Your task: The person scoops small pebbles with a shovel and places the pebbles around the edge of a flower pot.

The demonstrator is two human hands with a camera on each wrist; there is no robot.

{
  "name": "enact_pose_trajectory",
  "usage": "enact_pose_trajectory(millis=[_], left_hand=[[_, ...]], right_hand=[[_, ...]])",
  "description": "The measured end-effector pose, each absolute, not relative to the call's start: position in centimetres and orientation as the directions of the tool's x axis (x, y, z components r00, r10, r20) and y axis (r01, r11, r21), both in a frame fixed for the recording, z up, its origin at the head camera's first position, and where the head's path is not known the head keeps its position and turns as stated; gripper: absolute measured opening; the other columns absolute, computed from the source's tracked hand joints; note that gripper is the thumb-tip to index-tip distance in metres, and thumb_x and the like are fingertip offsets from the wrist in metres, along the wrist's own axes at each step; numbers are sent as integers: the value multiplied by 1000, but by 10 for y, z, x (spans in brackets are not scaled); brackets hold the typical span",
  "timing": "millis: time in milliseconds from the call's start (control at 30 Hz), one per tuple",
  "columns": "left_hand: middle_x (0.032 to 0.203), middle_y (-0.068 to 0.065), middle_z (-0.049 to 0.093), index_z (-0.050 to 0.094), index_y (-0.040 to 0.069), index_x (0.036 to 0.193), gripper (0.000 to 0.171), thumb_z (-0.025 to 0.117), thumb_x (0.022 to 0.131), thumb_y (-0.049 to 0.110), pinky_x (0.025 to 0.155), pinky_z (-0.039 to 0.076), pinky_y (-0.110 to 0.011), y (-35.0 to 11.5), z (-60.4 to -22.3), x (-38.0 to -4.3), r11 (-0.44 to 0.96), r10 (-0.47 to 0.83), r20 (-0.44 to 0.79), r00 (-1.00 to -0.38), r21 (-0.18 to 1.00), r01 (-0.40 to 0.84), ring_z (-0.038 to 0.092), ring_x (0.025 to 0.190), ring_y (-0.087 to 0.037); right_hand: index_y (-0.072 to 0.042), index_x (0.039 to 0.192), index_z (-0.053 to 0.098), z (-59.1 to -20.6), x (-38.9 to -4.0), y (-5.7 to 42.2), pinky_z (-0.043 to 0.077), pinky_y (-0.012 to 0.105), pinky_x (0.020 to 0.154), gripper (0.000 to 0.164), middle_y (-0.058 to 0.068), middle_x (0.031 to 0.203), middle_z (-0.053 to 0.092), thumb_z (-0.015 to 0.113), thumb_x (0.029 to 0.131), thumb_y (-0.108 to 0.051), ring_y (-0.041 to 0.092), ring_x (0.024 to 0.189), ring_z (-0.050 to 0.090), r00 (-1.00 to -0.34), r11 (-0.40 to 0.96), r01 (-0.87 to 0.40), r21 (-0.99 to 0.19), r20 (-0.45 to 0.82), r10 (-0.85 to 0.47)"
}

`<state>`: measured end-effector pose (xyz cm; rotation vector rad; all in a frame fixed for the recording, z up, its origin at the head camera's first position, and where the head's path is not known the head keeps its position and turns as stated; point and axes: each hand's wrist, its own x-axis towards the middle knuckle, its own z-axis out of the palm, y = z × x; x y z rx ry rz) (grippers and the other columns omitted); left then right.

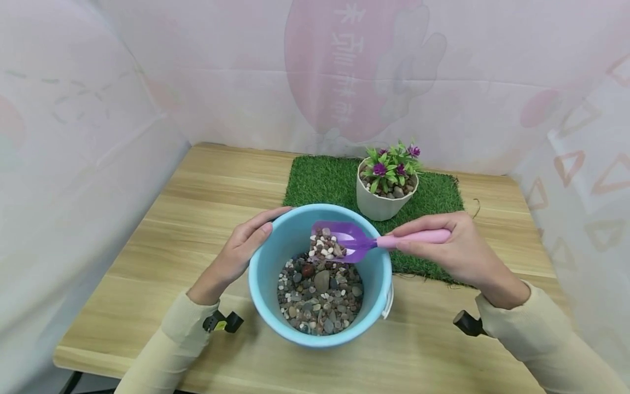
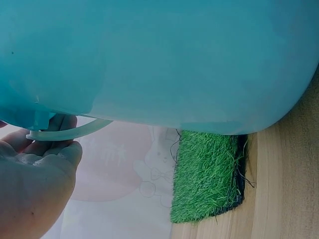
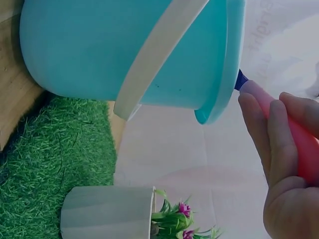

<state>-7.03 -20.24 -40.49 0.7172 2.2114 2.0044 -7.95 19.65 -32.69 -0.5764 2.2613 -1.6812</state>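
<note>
A light-blue bucket (image 1: 320, 345) stands on the table with mixed pebbles (image 1: 320, 306) in its bottom. My left hand (image 1: 241, 246) holds the left side of the rim; its fingers lie by the white bail handle (image 2: 70, 133) in the left wrist view. With my right hand (image 1: 450, 246) I grip the pink handle of a small purple shovel (image 1: 356, 239). Its translucent blade is over the bucket's opening, carrying a heap of white and reddish-brown pebbles (image 1: 326, 246). In the right wrist view the bucket wall hides most of the blade.
Behind the bucket lies a green artificial grass mat (image 1: 315, 178). On it stands a white pot (image 1: 376, 205) with purple flowers (image 1: 389, 169) and pebbles, close to the bucket's far right side. The wooden table (image 1: 197, 202) is bordered by printed cloth walls.
</note>
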Motion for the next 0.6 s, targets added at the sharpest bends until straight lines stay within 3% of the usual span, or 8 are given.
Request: enact_pose_trajectory(millis=[600], left_hand=[[153, -27, 54, 45, -1, 157, 46, 36, 115, 16, 84, 69, -53, -202, -404, -70, 61, 377, 253, -891, 953, 297, 72, 119, -38]], right_hand=[[-2, 120, 77, -324, -81, 216, 68, 26, 88, 29, 6, 110, 82, 81, 95, -17, 19, 106, 79, -949, 270, -136, -953, 47, -312]])
